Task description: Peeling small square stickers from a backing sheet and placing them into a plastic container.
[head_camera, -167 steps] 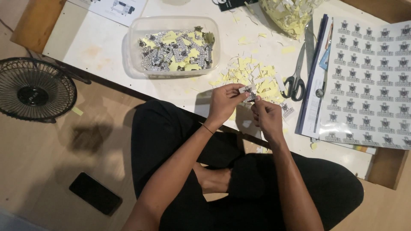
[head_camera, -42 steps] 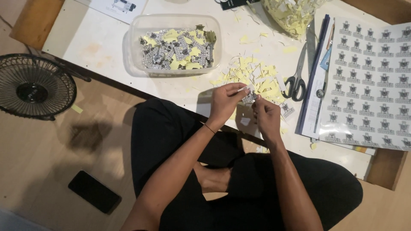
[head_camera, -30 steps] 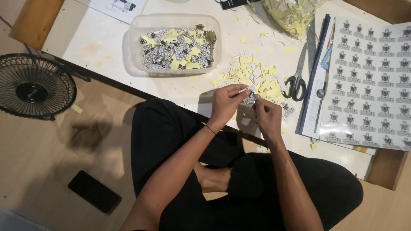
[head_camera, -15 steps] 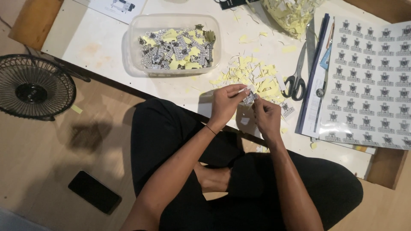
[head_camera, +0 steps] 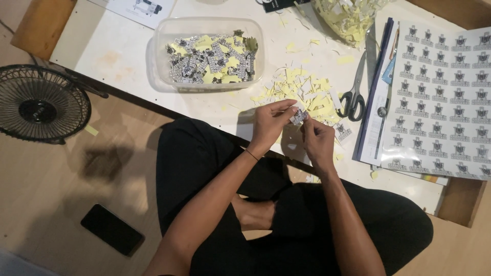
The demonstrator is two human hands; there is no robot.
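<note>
Head view: both hands (head_camera: 294, 128) pinching a sticker (head_camera: 298, 117) above white tabletop (head_camera: 117, 56), wooden floor (head_camera: 61, 184).

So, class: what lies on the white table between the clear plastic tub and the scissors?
In the head view, a loose heap of yellow paper scraps lies between the clear plastic tub and the scissors, spread over the white table.

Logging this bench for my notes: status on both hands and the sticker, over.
Left hand and right hand pinch one small sticker together. Yellow scrap pile just beyond; scissors lie apart. Nothing obstructing.
</note>
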